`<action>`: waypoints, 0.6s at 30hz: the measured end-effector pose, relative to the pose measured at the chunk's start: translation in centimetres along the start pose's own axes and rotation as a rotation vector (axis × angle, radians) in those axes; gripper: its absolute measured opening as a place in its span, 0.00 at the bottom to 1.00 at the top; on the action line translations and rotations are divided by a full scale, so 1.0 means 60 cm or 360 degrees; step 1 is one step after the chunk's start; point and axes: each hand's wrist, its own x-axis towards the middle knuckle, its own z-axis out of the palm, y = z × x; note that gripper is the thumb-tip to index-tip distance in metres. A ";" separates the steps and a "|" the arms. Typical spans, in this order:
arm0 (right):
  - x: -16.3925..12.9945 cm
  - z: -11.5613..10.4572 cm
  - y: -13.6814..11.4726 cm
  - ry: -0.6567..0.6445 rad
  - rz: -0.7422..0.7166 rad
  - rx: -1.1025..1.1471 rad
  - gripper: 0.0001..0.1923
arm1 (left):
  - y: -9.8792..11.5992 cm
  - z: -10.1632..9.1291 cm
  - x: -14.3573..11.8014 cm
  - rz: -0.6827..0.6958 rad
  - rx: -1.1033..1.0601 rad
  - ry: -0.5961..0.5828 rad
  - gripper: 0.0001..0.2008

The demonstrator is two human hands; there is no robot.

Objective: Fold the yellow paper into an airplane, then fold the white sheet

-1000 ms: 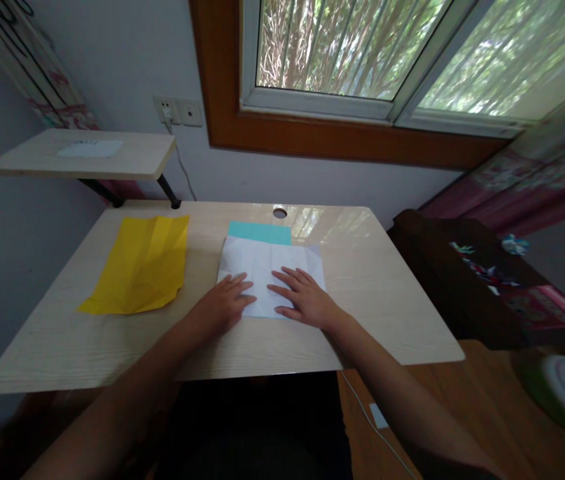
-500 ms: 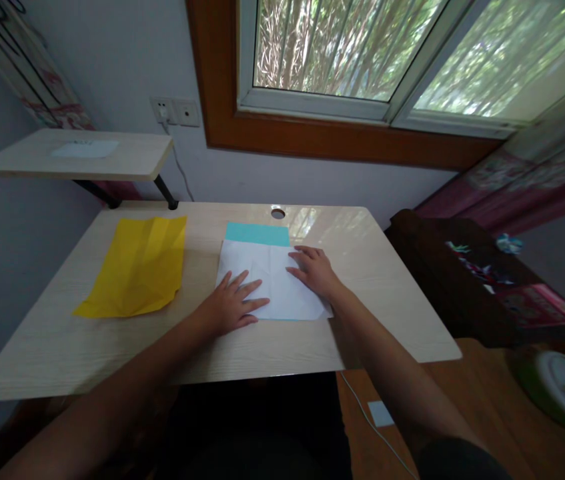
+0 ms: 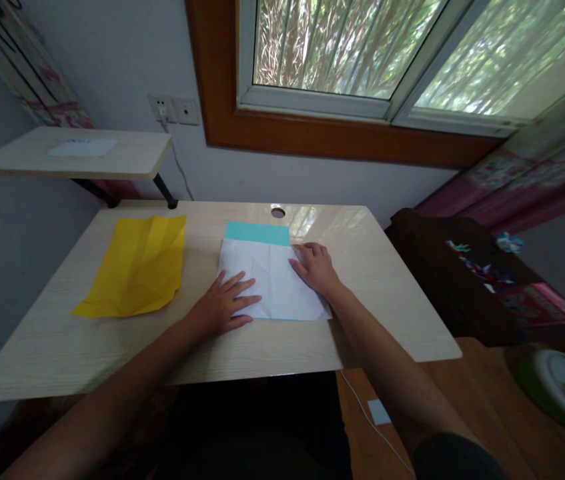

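Your left hand [image 3: 222, 308] lies flat, fingers spread, on the near left corner of the white paper [image 3: 275, 283] — your right hand [image 3: 316, 269] presses flat, fingers together, on its right edge. The paper lies between both hands on the desk [image 3: 387, 300], a blue strip [image 3: 257, 233] at its far edge — a yellow sheet [image 3: 137, 267] lies well left.

Yellow sheet [image 3: 135, 265] on desk [image 3: 387, 293], side shelf [image 3: 127, 157], window [image 3: 362, 53]

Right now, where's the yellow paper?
In the head view, the yellow paper lies flat on the left part of the desk, apart from the white sheet and the left hand resting on it.
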 end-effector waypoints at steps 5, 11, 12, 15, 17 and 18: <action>0.010 0.004 0.007 0.0004 0.0105 0.0012 0.26 | 0.004 0.001 -0.004 0.0021 0.0011 0.0077 0.25; 0.017 0.005 0.007 -0.0027 0.0135 -0.0043 0.24 | 0.006 0.001 -0.006 -0.0001 0.0027 0.0076 0.25; 0.017 0.004 0.006 -0.0031 0.0138 -0.0055 0.23 | 0.006 0.001 -0.006 -0.0008 0.0025 0.0068 0.25; 0.016 0.000 0.006 -0.0043 0.0121 -0.0101 0.23 | 0.006 0.001 -0.007 -0.0018 0.0028 0.0063 0.25; 0.015 -0.005 0.007 -0.0055 0.0088 -0.0143 0.23 | 0.007 0.001 -0.008 -0.0013 0.0035 0.0064 0.24; 0.015 -0.007 0.008 -0.0064 0.0068 -0.0166 0.23 | 0.007 0.000 -0.009 -0.0011 0.0038 0.0061 0.24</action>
